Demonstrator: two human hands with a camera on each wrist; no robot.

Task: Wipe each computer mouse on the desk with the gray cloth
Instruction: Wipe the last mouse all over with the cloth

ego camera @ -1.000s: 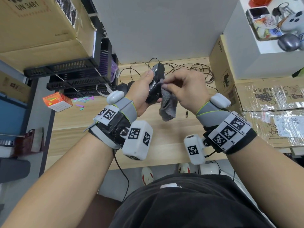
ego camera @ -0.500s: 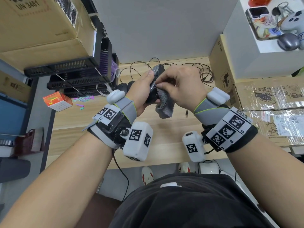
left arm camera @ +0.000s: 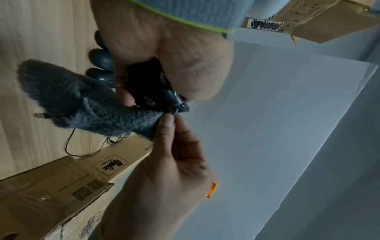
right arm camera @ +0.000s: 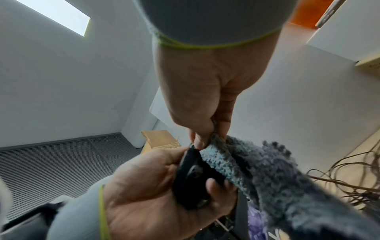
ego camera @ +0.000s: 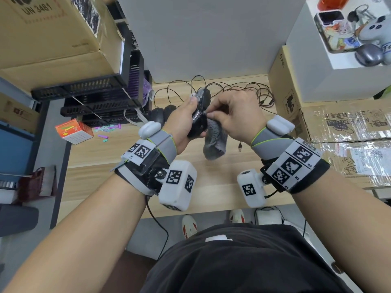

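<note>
Wooden desk (ego camera: 105, 163) against grey wall, boxes at both sides.

Right fingertips (ego camera: 208, 112): pinched on one end of gray cloth (ego camera: 214, 140), pressed against black computer mouse (ego camera: 201, 111); remainder of cloth hanging loose below, clear of desk.
Right hand (ego camera: 237, 117): curled, raised above desk.
Left fingers (right arm camera: 216, 183): wrapped round mouse body, thumb along far side; mouse held upright in air.
Left hand (ego camera: 182, 123): clenched on mouse, just beside right hand.
Further dark mice (ego camera: 163, 114): lying on desk behind left hand.
Tangled black cables (ego camera: 243, 92): back of desk.
Black trays (ego camera: 95, 98): stacked, left.
Orange-and-white carton (ego camera: 74, 132): left desk edge.
Cardboard boxes (ego camera: 338, 127): right.
</note>
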